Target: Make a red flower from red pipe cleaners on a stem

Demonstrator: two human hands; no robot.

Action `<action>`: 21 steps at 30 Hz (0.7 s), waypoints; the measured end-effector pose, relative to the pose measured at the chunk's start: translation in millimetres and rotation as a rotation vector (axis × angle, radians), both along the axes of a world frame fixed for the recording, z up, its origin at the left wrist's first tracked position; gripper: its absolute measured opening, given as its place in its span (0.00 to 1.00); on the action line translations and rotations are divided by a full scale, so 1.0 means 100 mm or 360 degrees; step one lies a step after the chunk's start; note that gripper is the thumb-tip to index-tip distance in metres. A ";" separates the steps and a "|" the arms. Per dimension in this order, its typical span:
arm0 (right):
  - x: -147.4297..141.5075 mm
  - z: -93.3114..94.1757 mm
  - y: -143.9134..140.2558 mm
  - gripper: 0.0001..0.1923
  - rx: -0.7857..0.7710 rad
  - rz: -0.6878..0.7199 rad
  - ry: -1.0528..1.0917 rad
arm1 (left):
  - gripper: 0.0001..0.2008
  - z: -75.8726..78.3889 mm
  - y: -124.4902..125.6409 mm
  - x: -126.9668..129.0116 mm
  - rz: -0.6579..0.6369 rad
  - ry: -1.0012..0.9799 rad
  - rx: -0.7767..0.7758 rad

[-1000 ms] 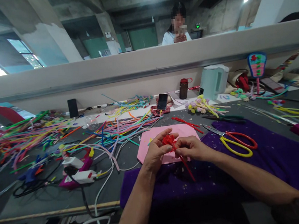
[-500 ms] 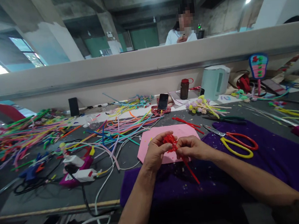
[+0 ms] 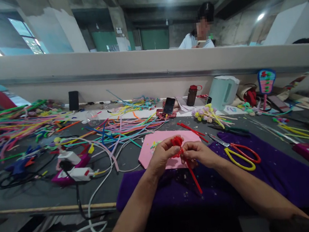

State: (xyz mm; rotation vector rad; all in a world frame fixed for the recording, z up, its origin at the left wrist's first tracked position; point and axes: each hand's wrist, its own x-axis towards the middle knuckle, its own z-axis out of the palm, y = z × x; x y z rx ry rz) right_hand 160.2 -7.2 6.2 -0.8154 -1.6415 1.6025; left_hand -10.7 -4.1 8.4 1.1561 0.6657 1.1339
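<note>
Between my fingers is a red pipe-cleaner flower [image 3: 176, 142] with a looped, bunched head and a red stem [image 3: 194, 180] slanting down to the right. My left hand [image 3: 161, 153] is closed around the head from the left. My right hand [image 3: 197, 152] pinches it at the base, where the stem comes out; the fingertips partly hide that spot. Below both hands lies a pink sheet [image 3: 146, 151] on a purple cloth [image 3: 139, 189]. More red pipe cleaners [image 3: 192, 130] rest just beyond the sheet.
Scissors [image 3: 235, 150] with red and yellow handles lie to the right on the cloth. Coloured pipe cleaners [image 3: 128, 127] spread across the back left. A power strip [image 3: 72, 170] with cables sits at left. Behind stand a bottle [image 3: 192, 95] and a kettle [image 3: 223, 92]. A person [image 3: 199, 30] stands beyond the partition.
The view has shifted slightly. Both hands keep their hold on the red flower, whose head looks turned a little. A person's hand at the far left has left the view.
</note>
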 end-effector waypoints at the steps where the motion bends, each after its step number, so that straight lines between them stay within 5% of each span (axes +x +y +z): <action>1: 0.00 -0.01 0.01 0.10 0.0012 -0.0014 -0.0020 | 0.20 0.00 0.00 0.01 0.0053 0.0028 0.0015; 8: -0.06 -0.01 -0.01 0.10 0.0173 -0.0164 -0.0281 | 0.23 0.00 -0.05 0.06 0.0377 0.0205 0.0129; 21: -0.11 0.00 -0.05 0.11 0.0236 -0.0239 -0.0316 | 0.23 0.05 -0.08 0.10 0.0330 0.0091 0.0024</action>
